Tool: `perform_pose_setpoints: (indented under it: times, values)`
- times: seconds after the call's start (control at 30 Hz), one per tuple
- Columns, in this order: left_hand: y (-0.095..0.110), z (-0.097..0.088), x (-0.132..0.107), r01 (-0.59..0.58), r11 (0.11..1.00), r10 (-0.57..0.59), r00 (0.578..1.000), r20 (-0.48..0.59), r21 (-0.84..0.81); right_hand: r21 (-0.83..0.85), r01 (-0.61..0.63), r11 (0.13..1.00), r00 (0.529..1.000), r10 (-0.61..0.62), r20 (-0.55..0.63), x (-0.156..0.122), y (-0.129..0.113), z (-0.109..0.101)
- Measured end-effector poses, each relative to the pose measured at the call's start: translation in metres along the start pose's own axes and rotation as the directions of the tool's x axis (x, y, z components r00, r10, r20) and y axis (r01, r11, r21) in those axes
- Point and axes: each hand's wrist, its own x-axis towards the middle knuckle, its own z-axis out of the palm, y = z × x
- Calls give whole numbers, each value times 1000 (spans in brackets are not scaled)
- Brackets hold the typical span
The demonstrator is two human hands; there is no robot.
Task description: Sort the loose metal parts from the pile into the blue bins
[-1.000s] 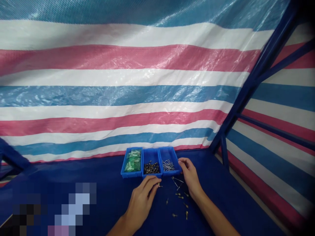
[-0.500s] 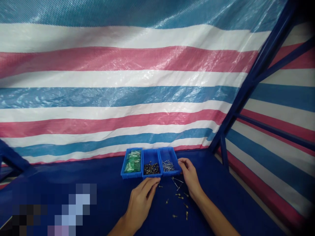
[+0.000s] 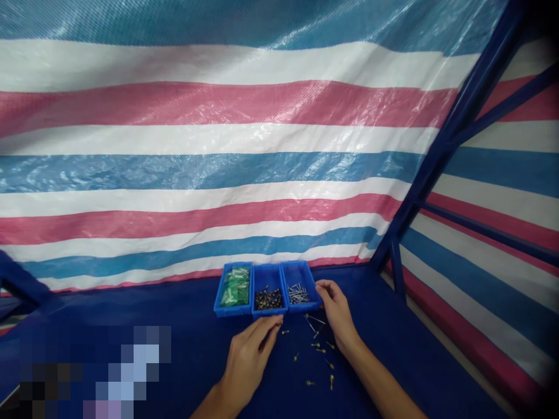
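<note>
Thumb and fingers of my left hand [image 3: 250, 356] are pinched together just in front of the middle blue bin [image 3: 269, 273]. Something small and dark seems to be at the fingertips, too small to name. My right hand [image 3: 338, 314] is curled, its fingertips at the right wall of the right blue bin [image 3: 298, 269]; whatever they grip is hidden. Short dark and brass-coloured fasteners [image 3: 268, 299] fill the front of the middle bin. Thin silvery pins or nails [image 3: 298, 294] lie in the right one. Between my hands, several small brass-coloured pieces [image 3: 321, 350] are scattered on the table.
A left blue bin [image 3: 217, 308] holds green-and-clear plastic packets [image 3: 236, 288]. A few long silvery pins [image 3: 311, 323] lie before the right bin. The dark blue tabletop [image 3: 183, 326] ends at a striped sheet [image 3: 209, 139]. A blue metal frame [image 3: 437, 154] stands at right.
My left fingertips have shifted very slightly left. My right hand, the bins and the scattered pieces stay where they were.
</note>
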Motion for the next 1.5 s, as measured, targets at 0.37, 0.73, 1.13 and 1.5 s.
perform_pose_setpoints:
  times: [0.37, 0.73, 1.13, 1.5]
  values:
    - [5, -1, 3, 86, 996, -86, 996, 13, -6, -9, 0, 1000, 1000, 0, -3, 0, -1, 0]
    - [5, -6, 8, -55, 996, 52, 998, 45, 65, -8, -2, 1000, 1000, 2, -2, 0, -2, 0]
    - [0, -7, 6, -24, 1000, 23, 999, 32, 13, 6, -7, 1000, 1000, 7, -2, 2, 1, -1]
    - [0, -9, 9, -39, 976, 34, 999, 26, 213, 3, -6, 1000, 1000, 6, 0, 1, 1, -1]
